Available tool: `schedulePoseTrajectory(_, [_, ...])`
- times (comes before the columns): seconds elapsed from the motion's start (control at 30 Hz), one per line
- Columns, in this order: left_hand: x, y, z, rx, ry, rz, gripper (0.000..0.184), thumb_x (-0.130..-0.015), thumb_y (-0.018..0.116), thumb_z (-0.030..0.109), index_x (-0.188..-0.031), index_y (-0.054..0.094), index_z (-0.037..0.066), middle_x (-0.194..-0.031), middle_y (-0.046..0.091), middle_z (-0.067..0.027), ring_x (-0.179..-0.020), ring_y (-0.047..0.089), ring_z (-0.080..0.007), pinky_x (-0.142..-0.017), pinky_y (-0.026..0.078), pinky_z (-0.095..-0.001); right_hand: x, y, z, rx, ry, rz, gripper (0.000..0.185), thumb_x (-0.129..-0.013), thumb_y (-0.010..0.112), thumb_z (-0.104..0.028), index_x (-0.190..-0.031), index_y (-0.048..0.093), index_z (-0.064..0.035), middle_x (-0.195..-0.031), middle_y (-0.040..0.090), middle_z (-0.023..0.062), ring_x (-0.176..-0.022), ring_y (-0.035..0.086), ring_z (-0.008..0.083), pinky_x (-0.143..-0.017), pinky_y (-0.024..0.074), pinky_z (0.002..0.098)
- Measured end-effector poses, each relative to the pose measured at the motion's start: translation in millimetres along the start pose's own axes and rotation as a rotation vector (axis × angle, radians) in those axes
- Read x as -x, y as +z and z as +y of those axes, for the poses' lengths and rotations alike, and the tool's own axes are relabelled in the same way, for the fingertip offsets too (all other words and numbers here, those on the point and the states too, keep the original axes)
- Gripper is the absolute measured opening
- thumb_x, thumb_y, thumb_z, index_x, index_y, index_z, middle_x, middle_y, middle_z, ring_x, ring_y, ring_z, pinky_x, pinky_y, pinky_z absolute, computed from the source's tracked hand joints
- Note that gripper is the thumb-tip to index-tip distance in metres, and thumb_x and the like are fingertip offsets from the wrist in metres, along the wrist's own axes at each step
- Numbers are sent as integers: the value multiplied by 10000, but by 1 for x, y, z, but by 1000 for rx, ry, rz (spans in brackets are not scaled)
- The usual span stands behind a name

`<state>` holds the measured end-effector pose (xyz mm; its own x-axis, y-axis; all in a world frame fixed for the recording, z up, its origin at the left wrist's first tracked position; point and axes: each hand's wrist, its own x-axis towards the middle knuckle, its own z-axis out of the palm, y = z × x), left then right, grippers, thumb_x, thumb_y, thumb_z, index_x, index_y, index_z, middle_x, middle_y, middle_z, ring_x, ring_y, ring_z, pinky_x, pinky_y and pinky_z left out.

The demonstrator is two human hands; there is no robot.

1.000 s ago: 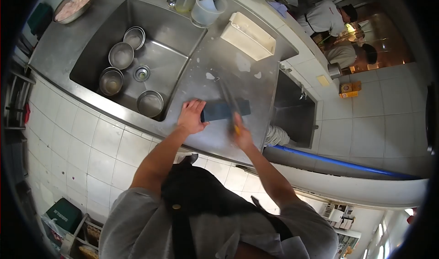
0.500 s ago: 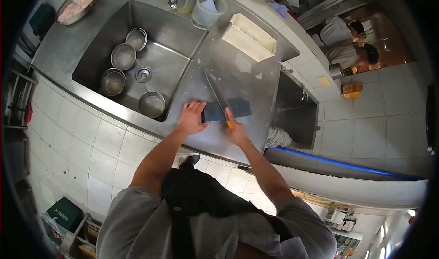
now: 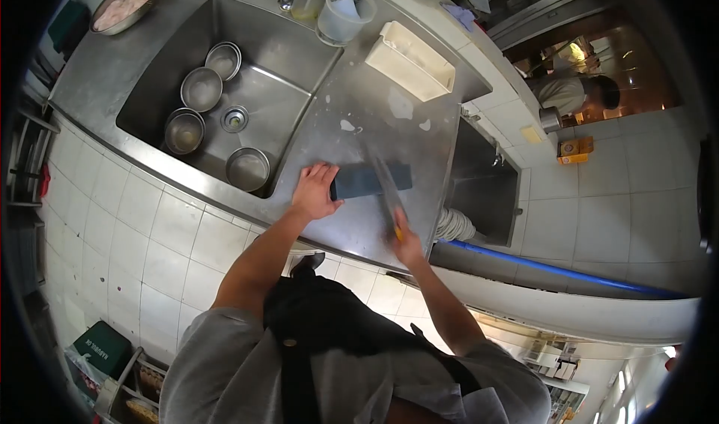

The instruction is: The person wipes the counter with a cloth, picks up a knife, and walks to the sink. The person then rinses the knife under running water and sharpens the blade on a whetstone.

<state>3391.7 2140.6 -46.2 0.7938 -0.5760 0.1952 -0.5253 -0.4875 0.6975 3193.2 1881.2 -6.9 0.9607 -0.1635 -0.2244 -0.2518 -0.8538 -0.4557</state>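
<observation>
A dark whetstone lies on the steel counter to the right of the sink. My left hand is closed round the stone's left end. In my right hand is the yellow handle of a long knife, slightly blurred. The blade crosses the right part of the stone, its tip pointing away from me. My right fingers wrap round the handle, just on the near side of the stone.
Several metal bowls sit in the sink. Behind the stone stand a cream tray and a clear tub. A bowl of pale meat is at the far left. Another person is beyond the wall.
My right hand has moved toward me and to the right with the knife, whose blade now crosses nearer the stone's right end. My left hand has stayed on the stone.
</observation>
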Motion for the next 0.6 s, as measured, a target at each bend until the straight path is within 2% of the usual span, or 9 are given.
schedulePoseTrajectory(0.13, [2, 8, -4, -38, -5, -1, 842, -631, 840, 340, -1331, 472, 50, -1297, 541, -143, -1302, 430, -302, -1066, 306, -455, 29, 12, 35, -48, -30, 92, 843, -839, 514, 9, -1564, 164, -242, -1443, 476, 195, -1081, 638, 396, -916, 537, 368])
schedulePoseTrajectory(0.17, [-1, 9, -3, -33, -1, 13, 868, -615, 845, 351, -1340, 470, 54, -1293, 545, -154, -1291, 441, -324, -1059, 315, -468, 0, 34, 24, -251, -134, 162, 805, -854, 520, -35, -1558, 200, -256, -1325, 571, 216, -989, 666, 402, -839, 557, 392])
schedulePoseTrajectory(0.2, [0, 8, -3, -29, 21, 15, 868, -615, 845, 351, -1340, 470, 54, -1293, 545, -154, -1291, 441, -324, -1059, 315, -468, -34, 28, -24, -51, 193, -49, 814, -841, 549, -72, -1553, 208, -270, -1151, 649, 239, -899, 674, 411, -778, 554, 434])
schedulePoseTrajectory(0.27, [0, 6, -2, -41, -7, -2, 854, -638, 841, 341, -1347, 460, 55, -1315, 534, -128, -1314, 417, -290, -1063, 298, -448, -86, 47, -49, -19, -36, 78, 880, -835, 558, -152, -1549, 80, -344, -973, 660, 267, -866, 640, 464, -737, 510, 530])
schedulePoseTrajectory(0.3, [-3, 8, -4, -40, 8, 7, 857, -636, 842, 342, -1347, 458, 55, -1314, 534, -130, -1312, 418, -291, -1063, 297, -453, -86, 36, -60, -100, -70, 88, 878, -839, 545, -122, -1545, 84, -365, -1030, 652, 274, -891, 637, 467, -770, 510, 539])
schedulePoseTrajectory(0.37, [-3, 9, -4, -37, 26, 11, 866, -629, 844, 345, -1346, 456, 56, -1312, 531, -136, -1307, 420, -297, -1063, 294, -465, -51, -6, -62, 106, 256, -199, 887, -829, 541, -43, -1552, 114, -329, -1260, 605, 206, -983, 643, 425, -870, 532, 485])
schedulePoseTrajectory(0.43, [-1, 14, -4, -29, 51, 20, 871, -624, 846, 346, -1345, 455, 55, -1312, 529, -139, -1303, 421, -301, -1062, 294, -472, 21, 10, 22, -15, 186, -15, 880, -852, 526, -59, -1553, 86, -359, -1356, 551, 180, -972, 653, 418, -847, 539, 490])
schedulePoseTrajectory(0.5, [0, 18, -9, -61, 41, 41, 885, -613, 851, 351, -1342, 451, 49, -1311, 524, -146, -1305, 416, -311, -1059, 295, -479, 66, -11, 28, -64, 190, 34, 852, -873, 505, -84, -1553, 80, -371, -1357, 551, 174, -919, 659, 428, -788, 526, 515])
schedulePoseTrajectory(0.6, [-3, 12, -4, -62, 50, 26, 891, -604, 855, 358, -1334, 456, 40, -1308, 521, -151, -1294, 419, -323, -1051, 300, -489, -4, 64, 55, -188, 217, -85, 856, -868, 505, -86, -1553, 82, -376, -1336, 563, 191, -878, 661, 432, -744, 509, 526])
